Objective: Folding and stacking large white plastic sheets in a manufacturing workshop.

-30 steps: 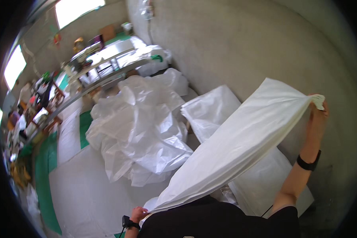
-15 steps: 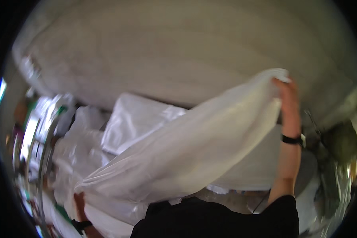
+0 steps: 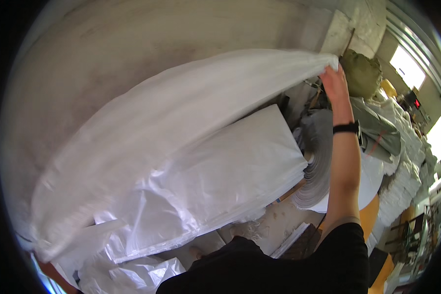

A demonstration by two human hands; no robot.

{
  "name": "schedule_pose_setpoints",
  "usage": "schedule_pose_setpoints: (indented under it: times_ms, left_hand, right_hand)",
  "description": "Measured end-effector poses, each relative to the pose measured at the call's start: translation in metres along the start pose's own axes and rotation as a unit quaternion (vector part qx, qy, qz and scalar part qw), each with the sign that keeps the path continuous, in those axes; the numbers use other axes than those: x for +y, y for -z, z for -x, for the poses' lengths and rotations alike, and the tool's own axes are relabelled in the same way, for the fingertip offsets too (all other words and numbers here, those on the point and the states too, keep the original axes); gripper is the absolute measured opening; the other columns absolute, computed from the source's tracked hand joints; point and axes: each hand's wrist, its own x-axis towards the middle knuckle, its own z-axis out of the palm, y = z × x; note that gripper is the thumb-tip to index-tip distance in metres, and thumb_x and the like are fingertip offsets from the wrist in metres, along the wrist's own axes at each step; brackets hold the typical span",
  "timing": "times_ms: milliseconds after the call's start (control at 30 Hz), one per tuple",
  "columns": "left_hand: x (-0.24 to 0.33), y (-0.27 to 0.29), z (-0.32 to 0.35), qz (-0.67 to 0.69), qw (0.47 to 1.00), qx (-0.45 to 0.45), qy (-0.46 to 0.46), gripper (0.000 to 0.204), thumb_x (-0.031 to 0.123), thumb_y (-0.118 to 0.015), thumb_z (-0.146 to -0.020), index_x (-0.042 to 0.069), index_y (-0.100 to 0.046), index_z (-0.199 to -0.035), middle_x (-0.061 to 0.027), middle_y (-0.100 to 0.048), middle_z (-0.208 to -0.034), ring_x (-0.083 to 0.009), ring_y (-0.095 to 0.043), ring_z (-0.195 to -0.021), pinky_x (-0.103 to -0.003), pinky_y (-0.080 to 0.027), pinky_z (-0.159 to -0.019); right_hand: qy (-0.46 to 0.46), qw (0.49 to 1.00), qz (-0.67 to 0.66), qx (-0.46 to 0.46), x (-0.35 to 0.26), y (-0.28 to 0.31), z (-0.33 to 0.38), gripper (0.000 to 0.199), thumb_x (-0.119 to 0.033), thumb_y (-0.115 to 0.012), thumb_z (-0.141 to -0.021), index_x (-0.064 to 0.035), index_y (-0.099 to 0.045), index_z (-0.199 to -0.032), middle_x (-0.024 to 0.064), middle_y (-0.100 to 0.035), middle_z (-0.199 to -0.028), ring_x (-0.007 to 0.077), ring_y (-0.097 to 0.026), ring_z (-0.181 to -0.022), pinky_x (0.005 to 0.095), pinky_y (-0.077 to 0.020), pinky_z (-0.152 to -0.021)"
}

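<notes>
A long, white plastic sheet (image 3: 181,105) is stretched between my two hands, billowing in an arc. My right hand (image 3: 335,81), raised at the upper right with a black band on the wrist, is closed on one gathered end. At the lower left edge, my left hand (image 3: 46,269) grips the other end, its fingers mostly hidden and dim. Below the raised sheet lies a flat stack of white plastic sheets (image 3: 240,161), shiny and creased at its near left part.
Right of the stack stands a large roll of white material (image 3: 318,161). Crumpled white plastic (image 3: 137,277) lies at the lower left. A plain pale wall (image 3: 147,39) rises behind. An olive-green sack (image 3: 361,73) and piled white material (image 3: 406,176) are on the right.
My view has swung to the right. The sheet has lifted and spread into a wider arc, uncovering the stack beneath. My hands are farther apart, both still holding it.
</notes>
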Motion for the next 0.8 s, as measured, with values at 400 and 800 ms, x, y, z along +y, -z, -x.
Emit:
schedule_pose_setpoints:
  times_ms: [400, 800]
  left_hand:
    - [0.479, -0.082, 0.158, 0.172, 0.872, -0.458, 0.017, 0.039, 0.009, -0.039, -0.089, 0.006, -0.054, -0.125, -0.0118, -0.051, -0.13, -0.0312, -0.042, -0.125, -0.047, -0.029, -0.105]
    - [0.773, -0.049, 0.0, 0.293, 0.898, -0.329, 0.009, 0.062, 0.033, -0.061, -0.085, 0.015, -0.039, -0.14, -0.0125, -0.028, -0.149, -0.0376, -0.019, -0.139, -0.057, -0.016, -0.108]
  right_hand:
    - [-0.252, 0.936, 0.232, 0.085, 0.215, 0.343, 0.236, 0.04, 0.002, -0.065, -0.078, -0.0024, -0.057, -0.116, 0.0105, -0.061, -0.101, 0.0206, -0.063, -0.087, 0.0337, -0.0516, -0.08]
    - [0.03, 0.658, 0.751, -0.052, 0.268, 0.169, 0.12, 0.048, -0.03, -0.062, -0.085, -0.013, -0.051, -0.128, 0.0117, -0.053, -0.126, 0.0323, -0.05, -0.115, 0.0467, -0.0351, -0.099]
